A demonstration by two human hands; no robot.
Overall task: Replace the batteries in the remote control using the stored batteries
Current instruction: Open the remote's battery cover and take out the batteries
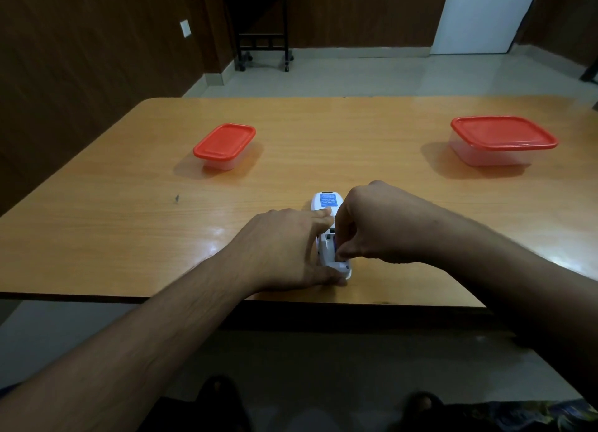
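- A white remote control [327, 205] is laid face down on the wooden desk [129, 231], near the front edge and roughly at its middle, with its length running away from the viewer.
- A blue label is seen on the far part of its back; the battery compartment nearer the viewer is uncovered.
- The remote is gripped along its left side by the left hand [284, 247]: the forefinger is stretched across the back just below the label, and the thumb is pressed at the near end.
- The right hand [378, 224] is curled over the right side of the open compartment, its fingers [343, 253] pinched together at the near end of the bay.
- A small bluish shape is glimpsed under those fingertips; whether a battery is actually held cannot be told, since the spot is mostly hidden by the hand.
- A small clear container with a red lid [225, 146] is placed on the desk, far left, well apart from the remote.
- A larger clear container with a red lid [503, 140] is placed far right, also well apart; both are closed.
- A tiny dark speck [176, 198] is seen on the desk to the left.
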